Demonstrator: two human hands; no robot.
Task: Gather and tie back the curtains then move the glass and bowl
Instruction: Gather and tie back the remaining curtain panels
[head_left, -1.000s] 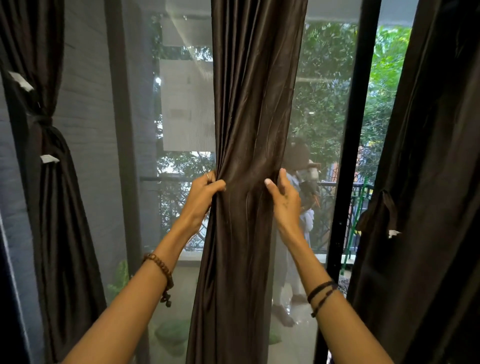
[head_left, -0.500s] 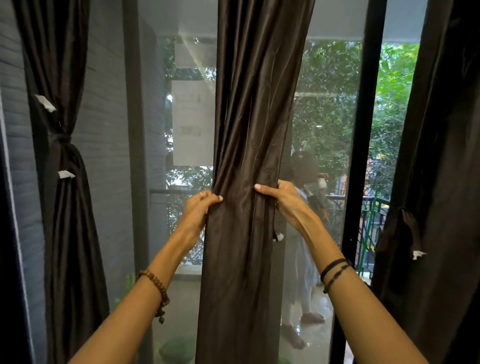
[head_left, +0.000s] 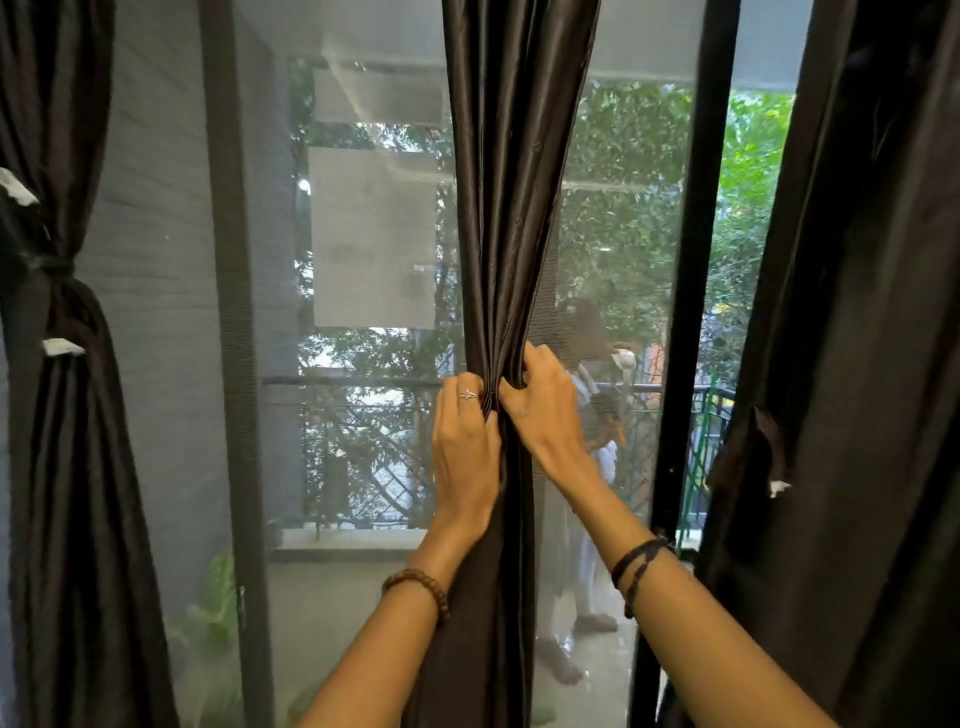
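Note:
A dark brown middle curtain (head_left: 511, 208) hangs in front of the window and is squeezed into a narrow bundle at hand height. My left hand (head_left: 465, 447) grips the bundle from the left, a ring on one finger. My right hand (head_left: 543, 410) grips it from the right, fingers curled into the folds. The two hands almost touch. The left curtain (head_left: 67, 467) is tied with a band at its waist. The right curtain (head_left: 857, 364) hangs loose, a tie strap with a white tag dangling on it. No glass or bowl is in view.
Behind the curtains stands a mesh-screened window with a grey post (head_left: 234, 364) at left and a black frame bar (head_left: 685, 338) at right. Outside are a balcony railing, trees and a person standing.
Both hands have drawn together, pinching the middle curtain from a wide panel into a tight bundle. The view has moved closer and slightly up.

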